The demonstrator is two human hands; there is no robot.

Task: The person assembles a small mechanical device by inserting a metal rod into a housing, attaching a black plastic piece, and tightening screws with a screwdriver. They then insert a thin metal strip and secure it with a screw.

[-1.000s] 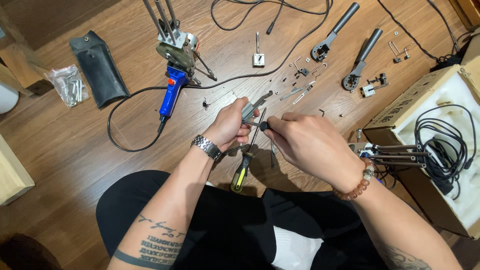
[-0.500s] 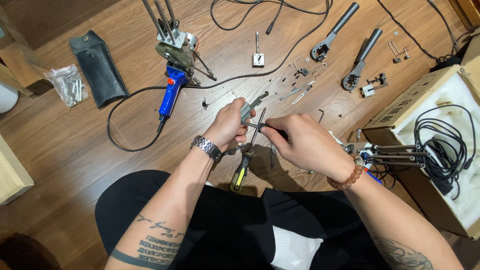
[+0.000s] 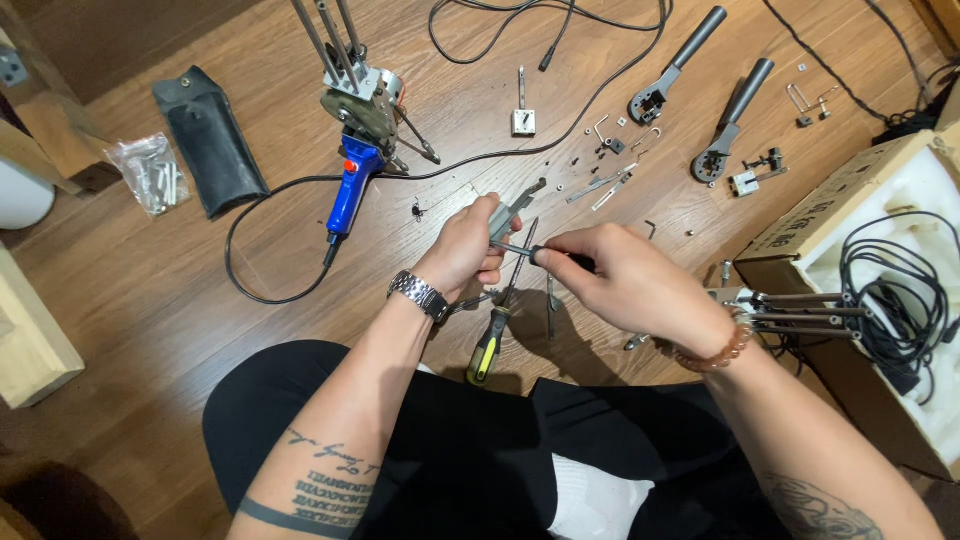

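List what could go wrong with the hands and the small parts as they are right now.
1. The right hand drives a thin screwdriver toward the small grey metal part pinched in the left hand; a slip might jab the fingers.
2. Tiny screws lie loose on the wooden floor; a dropped one may be hard to find.
3. The black cable loops near the knees and might snag.

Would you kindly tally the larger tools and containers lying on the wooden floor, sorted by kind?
Black-handled grey metal gripper tools: 2
Blue-handled tool with metal rods: 1
Yellow-and-black-handled screwdriver on the floor: 1
Black flat pouch: 1
Clear plastic bag of small parts: 1
Open cardboard box with black cables: 1
Total: 7
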